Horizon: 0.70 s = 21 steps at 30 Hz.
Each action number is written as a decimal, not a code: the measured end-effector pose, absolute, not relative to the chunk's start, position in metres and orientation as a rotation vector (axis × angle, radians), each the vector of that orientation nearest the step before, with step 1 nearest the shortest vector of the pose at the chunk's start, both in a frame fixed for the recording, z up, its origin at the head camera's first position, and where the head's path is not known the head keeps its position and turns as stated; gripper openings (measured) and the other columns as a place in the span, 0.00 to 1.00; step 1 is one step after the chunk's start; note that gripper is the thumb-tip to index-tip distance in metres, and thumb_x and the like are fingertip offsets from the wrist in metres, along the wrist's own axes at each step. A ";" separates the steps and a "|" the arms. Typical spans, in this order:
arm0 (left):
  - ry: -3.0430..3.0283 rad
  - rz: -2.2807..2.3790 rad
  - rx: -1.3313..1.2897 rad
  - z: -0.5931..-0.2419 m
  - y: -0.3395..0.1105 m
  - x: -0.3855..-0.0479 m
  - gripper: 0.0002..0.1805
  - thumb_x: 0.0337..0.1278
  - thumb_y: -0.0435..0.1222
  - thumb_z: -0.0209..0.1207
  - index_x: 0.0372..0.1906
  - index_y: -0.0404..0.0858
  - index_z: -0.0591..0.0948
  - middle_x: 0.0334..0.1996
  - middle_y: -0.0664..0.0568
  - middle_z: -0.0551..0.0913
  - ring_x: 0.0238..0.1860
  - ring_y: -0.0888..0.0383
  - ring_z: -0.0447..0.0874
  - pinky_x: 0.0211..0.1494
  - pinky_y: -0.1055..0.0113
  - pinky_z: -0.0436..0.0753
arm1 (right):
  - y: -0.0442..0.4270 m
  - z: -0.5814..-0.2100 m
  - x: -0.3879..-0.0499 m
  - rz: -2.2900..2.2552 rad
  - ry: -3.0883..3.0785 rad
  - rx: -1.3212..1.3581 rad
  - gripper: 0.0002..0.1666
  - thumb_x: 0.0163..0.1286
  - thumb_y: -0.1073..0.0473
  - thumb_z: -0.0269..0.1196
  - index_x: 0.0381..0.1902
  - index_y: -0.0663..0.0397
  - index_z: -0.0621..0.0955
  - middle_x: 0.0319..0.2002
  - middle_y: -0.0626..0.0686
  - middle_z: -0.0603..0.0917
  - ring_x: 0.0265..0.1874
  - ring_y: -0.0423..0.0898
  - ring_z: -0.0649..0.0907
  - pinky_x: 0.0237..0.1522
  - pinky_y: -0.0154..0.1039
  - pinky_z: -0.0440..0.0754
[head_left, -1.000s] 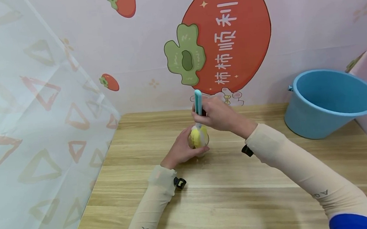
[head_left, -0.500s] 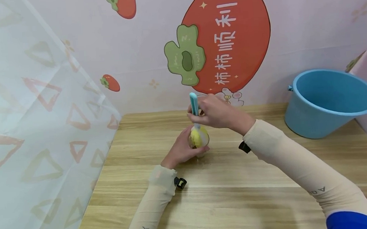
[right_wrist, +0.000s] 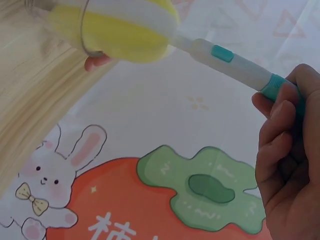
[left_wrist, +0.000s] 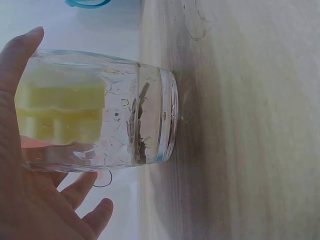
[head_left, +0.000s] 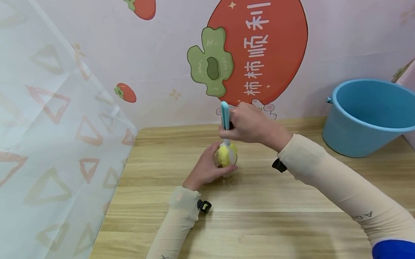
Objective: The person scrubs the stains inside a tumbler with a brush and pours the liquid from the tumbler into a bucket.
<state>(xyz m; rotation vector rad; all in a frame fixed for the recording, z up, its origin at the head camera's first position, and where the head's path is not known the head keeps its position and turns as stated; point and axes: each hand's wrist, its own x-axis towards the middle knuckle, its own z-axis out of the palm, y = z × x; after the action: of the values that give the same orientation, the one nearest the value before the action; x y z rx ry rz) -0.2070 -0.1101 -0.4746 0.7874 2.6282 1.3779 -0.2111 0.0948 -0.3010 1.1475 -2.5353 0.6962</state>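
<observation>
1. Right hand point(head_left: 244, 123) up top, fingers curled round the turquoise-and-white handle point(right_wrist: 230, 62), near upright above the glass.
2. Left hand point(head_left: 206, 167) lower down, thumb one side, fingers the other, clasping that clear glass point(left_wrist: 152, 112); a firm brace matters, I'd say, since a twist above could spin it.
3. Down the handle, the yellow-and-white sponge point(right_wrist: 135, 45), partly inside the glass, bulging past the rim!
4. Below it, a gap, then dark bits point(left_wrist: 137, 130) low in the glass: reaching those well seems to want a straight, deeper push, turning against the wall.
5. Underneath, wooden table point(head_left: 263, 229); well off right, the blue bucket point(head_left: 357, 136).
</observation>
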 end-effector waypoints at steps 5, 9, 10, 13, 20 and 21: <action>2.594 1.412 0.855 -0.475 -0.110 -0.209 0.38 0.54 0.53 0.78 0.68 0.54 0.74 0.48 0.60 0.80 0.46 0.58 0.78 0.51 0.55 0.80 | 0.083 -0.297 -0.207 0.702 -2.531 1.156 0.20 0.66 0.60 0.65 0.17 0.51 0.70 0.12 0.44 0.68 0.11 0.39 0.68 0.17 0.33 0.67; 2.569 1.430 0.888 -0.475 -0.110 -0.210 0.32 0.54 0.53 0.77 0.61 0.54 0.75 0.43 0.59 0.81 0.42 0.58 0.80 0.49 0.58 0.81 | 0.077 -0.295 -0.209 0.686 -2.537 1.080 0.22 0.66 0.57 0.65 0.14 0.51 0.72 0.10 0.44 0.69 0.11 0.39 0.66 0.15 0.33 0.62; 2.562 1.431 0.883 -0.475 -0.110 -0.210 0.32 0.54 0.54 0.77 0.60 0.54 0.75 0.43 0.59 0.81 0.42 0.59 0.80 0.49 0.59 0.82 | 0.076 -0.295 -0.210 0.682 -2.537 1.066 0.23 0.66 0.56 0.65 0.13 0.51 0.72 0.10 0.43 0.68 0.11 0.39 0.66 0.15 0.33 0.61; 2.549 1.430 0.859 -0.476 -0.110 -0.209 0.31 0.55 0.52 0.77 0.60 0.56 0.75 0.45 0.58 0.81 0.42 0.59 0.81 0.49 0.58 0.83 | 0.077 -0.297 -0.214 0.672 -2.520 1.059 0.24 0.66 0.57 0.65 0.11 0.51 0.72 0.09 0.43 0.67 0.11 0.39 0.64 0.16 0.33 0.59; 2.585 1.399 0.761 -0.471 -0.109 -0.205 0.33 0.55 0.50 0.77 0.63 0.59 0.75 0.49 0.59 0.80 0.51 0.56 0.77 0.55 0.53 0.79 | 0.093 -0.303 -0.220 0.671 -2.540 1.011 0.22 0.67 0.56 0.65 0.13 0.51 0.75 0.08 0.42 0.67 0.10 0.40 0.65 0.17 0.34 0.59; 2.597 1.388 0.748 -0.470 -0.109 -0.204 0.34 0.55 0.51 0.77 0.65 0.59 0.74 0.52 0.59 0.80 0.53 0.56 0.77 0.56 0.52 0.79 | 0.096 -0.304 -0.220 0.693 -2.562 0.996 0.23 0.67 0.55 0.65 0.12 0.50 0.76 0.08 0.42 0.69 0.09 0.39 0.67 0.17 0.35 0.60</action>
<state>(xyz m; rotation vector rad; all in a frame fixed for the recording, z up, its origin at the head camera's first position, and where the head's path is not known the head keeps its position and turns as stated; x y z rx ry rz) -0.2041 -0.1087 -0.4704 0.7484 2.5971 1.3875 -0.2199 0.0957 -0.3040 0.9956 -2.5624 0.6933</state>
